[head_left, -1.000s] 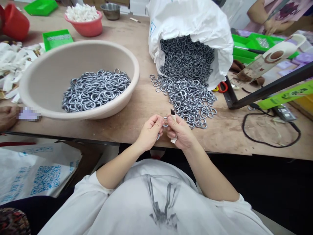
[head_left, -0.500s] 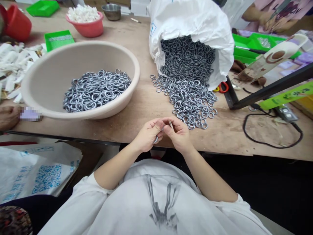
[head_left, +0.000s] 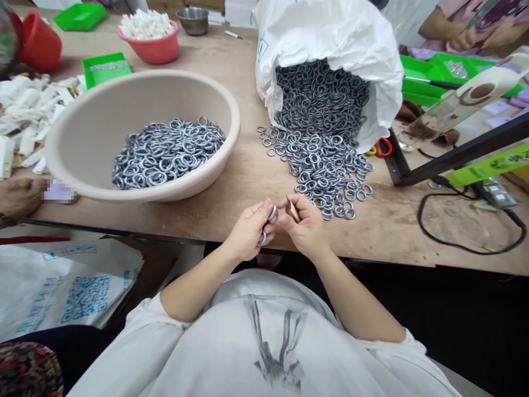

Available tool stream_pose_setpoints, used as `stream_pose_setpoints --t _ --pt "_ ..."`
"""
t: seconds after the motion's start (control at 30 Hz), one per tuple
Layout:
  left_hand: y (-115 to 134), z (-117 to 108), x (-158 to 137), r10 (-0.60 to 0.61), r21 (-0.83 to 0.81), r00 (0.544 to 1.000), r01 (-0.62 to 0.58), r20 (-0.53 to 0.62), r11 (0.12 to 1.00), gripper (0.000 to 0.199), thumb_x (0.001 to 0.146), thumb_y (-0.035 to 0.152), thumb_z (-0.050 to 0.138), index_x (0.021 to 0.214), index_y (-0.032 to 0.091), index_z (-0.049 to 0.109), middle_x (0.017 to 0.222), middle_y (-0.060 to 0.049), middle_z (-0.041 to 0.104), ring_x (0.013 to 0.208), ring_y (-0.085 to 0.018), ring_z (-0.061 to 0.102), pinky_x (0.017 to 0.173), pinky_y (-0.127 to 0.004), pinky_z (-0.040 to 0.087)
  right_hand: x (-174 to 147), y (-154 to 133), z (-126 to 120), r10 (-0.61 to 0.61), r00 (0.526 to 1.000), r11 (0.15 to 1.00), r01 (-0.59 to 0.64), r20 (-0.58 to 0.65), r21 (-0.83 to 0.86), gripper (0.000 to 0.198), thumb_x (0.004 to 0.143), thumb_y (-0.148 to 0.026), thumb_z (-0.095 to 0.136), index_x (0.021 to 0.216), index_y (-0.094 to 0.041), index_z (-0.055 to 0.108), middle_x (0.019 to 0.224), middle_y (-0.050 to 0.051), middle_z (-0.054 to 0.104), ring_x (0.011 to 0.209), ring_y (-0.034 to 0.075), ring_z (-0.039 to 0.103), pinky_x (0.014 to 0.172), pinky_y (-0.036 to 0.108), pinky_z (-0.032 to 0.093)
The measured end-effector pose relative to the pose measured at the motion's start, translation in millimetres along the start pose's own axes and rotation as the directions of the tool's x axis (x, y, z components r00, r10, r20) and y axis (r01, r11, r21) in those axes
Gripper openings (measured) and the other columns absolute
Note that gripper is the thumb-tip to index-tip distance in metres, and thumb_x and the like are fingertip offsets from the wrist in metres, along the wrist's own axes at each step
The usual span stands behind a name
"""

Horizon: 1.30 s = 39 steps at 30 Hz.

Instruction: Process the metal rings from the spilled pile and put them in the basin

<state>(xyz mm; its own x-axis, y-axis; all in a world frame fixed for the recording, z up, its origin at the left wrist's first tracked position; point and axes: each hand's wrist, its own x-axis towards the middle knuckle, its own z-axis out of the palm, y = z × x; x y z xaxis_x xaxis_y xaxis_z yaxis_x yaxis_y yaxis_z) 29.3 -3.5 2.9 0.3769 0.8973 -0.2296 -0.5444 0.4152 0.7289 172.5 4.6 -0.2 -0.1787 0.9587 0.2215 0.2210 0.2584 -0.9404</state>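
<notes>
My left hand (head_left: 253, 227) is closed on grey rings; one ring (head_left: 272, 212) is pinched at the fingertips and another shows lower, by the curled fingers. Close beside it, my right hand (head_left: 306, 227) grips a small thin blade-like piece (head_left: 292, 209), brownish with a dark edge. Its exact kind is hard to make out. Just beyond my hands, a heap of loose grey rings (head_left: 326, 171) spills from the mouth of a white sack (head_left: 322, 33). More rings (head_left: 173, 154) lie inside a large beige basin (head_left: 140, 99) to the left.
At the left edge are a co-worker's hand (head_left: 19, 198) and a pile of white pieces (head_left: 25, 121). A pink bowl (head_left: 152, 47) and green trays (head_left: 106, 70) stand behind the basin. On the right are a black metal frame (head_left: 463, 154), a cable (head_left: 463, 248) and another person's hands (head_left: 475, 38).
My hands have drawn slightly apart. A ring now shows clearly at my left fingertips, and the thin piece in my right hand is more visible. The view has shifted a little.
</notes>
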Motion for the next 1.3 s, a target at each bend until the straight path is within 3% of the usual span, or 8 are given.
stream_pose_setpoints --t 0.2,0.5,0.77,0.97,1.03,1.13,1.2,1.3 --pt "0 5 0 0.022 -0.005 0.999 -0.023 -0.037 1.000 0.060 0.070 0.069 0.077 0.070 0.019 0.043 0.049 0.009 0.038 0.037 -0.002 0.026 0.034 -0.014 0.020 -8 -12 -10 -0.223 0.963 0.856 0.268 0.153 -0.441 0.049 0.101 -0.056 0.043 0.069 -0.021 0.055 0.065 0.000 0.048 0.063 0.014 0.045 0.061 0.030 0.031" --pt "-1 11 0 0.028 0.001 0.999 -0.028 -0.045 1.000 0.059 0.069 0.063 0.081 0.068 0.019 0.042 0.048 0.011 0.034 0.037 -0.002 0.024 0.034 -0.015 0.020 -5 -15 -16 -0.226 0.953 0.839 0.296 0.201 -0.457 0.045 0.098 -0.050 0.051 0.064 -0.022 0.044 0.061 -0.002 0.044 0.057 0.012 0.040 0.058 0.029 0.028" --pt "1 2 2 -0.039 0.028 0.999 0.039 0.001 0.999 0.057 0.071 0.063 0.080 0.071 0.020 0.041 0.050 0.010 0.035 0.038 -0.002 0.021 0.034 -0.013 0.016 -6 -6 -6 -0.042 0.983 0.967 0.085 0.181 -0.240 0.050 0.097 -0.057 0.049 0.062 -0.021 0.048 0.058 -0.004 0.042 0.057 0.011 0.040 0.058 0.028 0.029" --pt "29 9 -25 -0.047 0.298 0.990 0.006 0.130 0.955 0.054 0.081 0.064 0.069 0.063 0.019 0.045 0.049 0.006 0.035 0.040 -0.005 0.025 0.038 -0.020 0.021 17 15 -34 0.056 0.984 0.957 -0.102 -0.170 -0.270 0.055 0.096 -0.065 0.046 0.061 -0.023 0.036 0.058 -0.004 0.034 0.057 0.012 0.035 0.057 0.029 0.025" --pt "61 5 -34 0.312 0.578 0.950 -0.259 0.008 0.774 0.050 0.087 0.060 0.063 0.063 0.018 0.052 0.052 0.002 0.044 0.045 -0.008 0.036 0.044 -0.023 0.028 25 16 -50 0.062 0.977 0.873 -0.151 -0.202 -0.463 0.048 0.095 -0.060 0.051 0.067 -0.022 0.048 0.063 -0.002 0.046 0.061 0.014 0.042 0.059 0.029 0.026" --pt "117 -11 -34 0.865 0.984 0.488 -0.174 0.115 -0.032 0.033 0.094 0.037 0.054 0.075 0.015 0.069 0.068 -0.002 0.058 0.071 -0.014 0.054 0.075 -0.029 0.044 37 14 -62 0.086 0.986 0.598 -0.165 -0.141 -0.784 0.030 0.092 -0.051 0.062 0.093 -0.021 0.068 0.088 0.006 0.066 0.075 0.020 0.054 0.061 0.030 0.025" --pt "147 -24 -29 0.829 0.948 0.538 0.159 0.152 -0.277 0.038 0.091 0.032 0.051 0.120 0.017 0.071 0.093 -0.007 0.070 0.096 -0.026 0.063 0.094 -0.046 0.044 44 14 -60 0.144 0.986 0.424 -0.140 -0.086 -0.895 0.028 0.092 -0.046 0.063 0.104 -0.022 0.071 0.102 0.009 0.068 0.080 0.022 0.058 0.060 0.030 0.023" --pt "172 -35 -20 0.657 0.822 0.746 0.439 -0.108 -0.363 0.049 0.094 0.053 0.042 0.114 0.023 0.075 0.109 -0.016 0.071 0.112 -0.040 0.061 0.097 -0.058 0.042 52 15 -54 0.193 0.980 0.315 -0.109 -0.049 -0.943 0.026 0.095 -0.043 0.058 0.102 -0.023 0.073 0.106 0.010 0.067 0.080 0.022 0.059 0.059 0.030 0.023"
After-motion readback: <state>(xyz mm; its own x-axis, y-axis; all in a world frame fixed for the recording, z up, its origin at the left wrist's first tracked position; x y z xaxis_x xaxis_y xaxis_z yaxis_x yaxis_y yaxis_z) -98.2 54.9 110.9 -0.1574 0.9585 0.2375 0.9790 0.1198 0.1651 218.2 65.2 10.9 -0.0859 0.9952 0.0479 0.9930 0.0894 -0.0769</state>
